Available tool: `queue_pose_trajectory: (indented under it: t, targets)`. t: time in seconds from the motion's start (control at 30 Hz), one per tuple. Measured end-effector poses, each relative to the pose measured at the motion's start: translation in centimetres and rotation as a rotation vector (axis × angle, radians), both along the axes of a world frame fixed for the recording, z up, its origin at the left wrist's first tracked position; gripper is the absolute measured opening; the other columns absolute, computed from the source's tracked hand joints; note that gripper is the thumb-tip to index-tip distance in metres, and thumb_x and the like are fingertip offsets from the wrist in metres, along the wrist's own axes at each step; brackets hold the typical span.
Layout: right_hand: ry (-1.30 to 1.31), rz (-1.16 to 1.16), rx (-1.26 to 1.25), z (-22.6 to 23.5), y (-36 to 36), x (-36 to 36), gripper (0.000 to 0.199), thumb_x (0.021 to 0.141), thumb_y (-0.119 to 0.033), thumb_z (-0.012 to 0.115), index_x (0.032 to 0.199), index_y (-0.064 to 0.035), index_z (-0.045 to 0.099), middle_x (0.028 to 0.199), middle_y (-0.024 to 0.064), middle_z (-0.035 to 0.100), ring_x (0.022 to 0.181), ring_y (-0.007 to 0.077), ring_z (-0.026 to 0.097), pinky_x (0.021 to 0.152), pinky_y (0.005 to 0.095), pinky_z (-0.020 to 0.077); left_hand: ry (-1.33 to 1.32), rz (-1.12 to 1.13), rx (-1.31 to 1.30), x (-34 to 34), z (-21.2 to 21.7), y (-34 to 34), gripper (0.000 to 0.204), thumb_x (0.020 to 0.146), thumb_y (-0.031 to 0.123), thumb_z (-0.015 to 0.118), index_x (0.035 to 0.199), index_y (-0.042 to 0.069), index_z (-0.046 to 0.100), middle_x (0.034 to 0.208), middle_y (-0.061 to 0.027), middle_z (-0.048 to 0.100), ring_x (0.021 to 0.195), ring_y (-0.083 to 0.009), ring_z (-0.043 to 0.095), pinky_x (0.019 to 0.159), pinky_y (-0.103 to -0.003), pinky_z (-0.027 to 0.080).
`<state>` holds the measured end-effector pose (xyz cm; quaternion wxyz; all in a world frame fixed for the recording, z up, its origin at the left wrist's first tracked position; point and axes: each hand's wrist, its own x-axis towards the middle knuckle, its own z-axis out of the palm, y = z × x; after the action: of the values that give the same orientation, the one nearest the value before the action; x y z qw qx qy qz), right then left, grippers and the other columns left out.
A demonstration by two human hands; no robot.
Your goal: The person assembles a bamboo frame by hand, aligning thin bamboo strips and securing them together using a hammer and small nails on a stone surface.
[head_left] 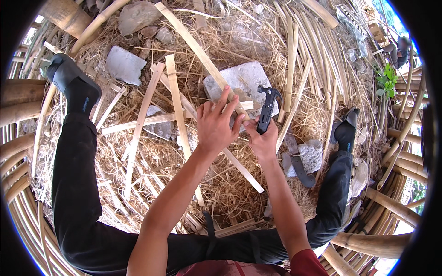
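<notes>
A long split bamboo strip [191,41] slants down from the top to a pale concrete block [244,76], with its near end over the block. My left hand [216,122] grips that end, index finger stretched along it and thumb at its side. Closed around the handle of a black multi-tool hammer [267,108], my right hand [263,138] is beside the strip's end. The hammer's head points away from me, over the block. My right thumb is close to the strip; whether they touch I cannot tell.
Loose bamboo strips [177,106] lie crossed on straw-like shavings [221,179]. A pale stone slab [125,65] and a dark curved handle [301,170] lie nearby. My legs [76,175] spread to both sides. Bamboo poles [373,244] and a seated person [401,53] are at right.
</notes>
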<state>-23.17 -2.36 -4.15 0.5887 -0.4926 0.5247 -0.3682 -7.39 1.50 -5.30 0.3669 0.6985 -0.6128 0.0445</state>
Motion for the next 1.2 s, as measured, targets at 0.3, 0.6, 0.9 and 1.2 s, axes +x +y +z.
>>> queue_pose_trajectory:
  t: [0.3,0.6,0.9,1.2]
  targets:
    - [0.032,-0.007,-0.007,-0.4,-0.2,-0.3,0.028,0.088,-0.001,0.079,0.101,-0.0034,0.054,0.083,0.0053,0.071,0.056,0.0053,0.054,0.047,0.0241,0.0401,0.002,0.037,-0.005,-0.3,0.3,0.1,0.046,0.086,0.036,0.078,0.126,0.013,0.072,0.151,-0.0057,0.058,0.092,-0.0278,0.060,0.092,-0.042,0.047]
    - [-0.037,-0.021,0.037,0.7,0.1,0.5,0.028,0.087,0.000,0.078,0.102,-0.0017,0.055,0.080,0.0064,0.070,0.048,0.0065,0.054,0.039,0.0227,0.0387,-0.007,0.045,-0.023,0.0,-0.1,0.3,0.047,0.085,0.035,0.079,0.125,0.012,0.072,0.152,-0.0057,0.055,0.093,-0.0288,0.059,0.091,-0.044,0.046]
    - [-0.013,-0.017,0.017,0.8,0.0,0.5,0.026,0.088,-0.001,0.077,0.100,-0.0016,0.054,0.076,0.0057,0.066,0.045,0.0069,0.051,0.037,0.0233,0.0378,0.013,0.029,-0.014,-0.2,-0.3,0.3,0.045,0.090,0.037,0.073,0.127,0.011,0.070,0.152,-0.0097,0.054,0.096,-0.0328,0.057,0.091,-0.046,0.045]
    - [0.367,0.075,-0.274,0.2,-0.9,-1.4,0.021,0.097,-0.017,0.072,0.097,-0.0002,0.059,0.069,0.0040,0.063,0.052,0.0135,0.058,0.049,0.0316,0.0452,0.017,0.037,-0.003,-0.6,0.3,0.0,0.048,0.085,0.035,0.079,0.126,0.011,0.071,0.151,-0.0086,0.056,0.095,-0.0300,0.060,0.093,-0.045,0.046]
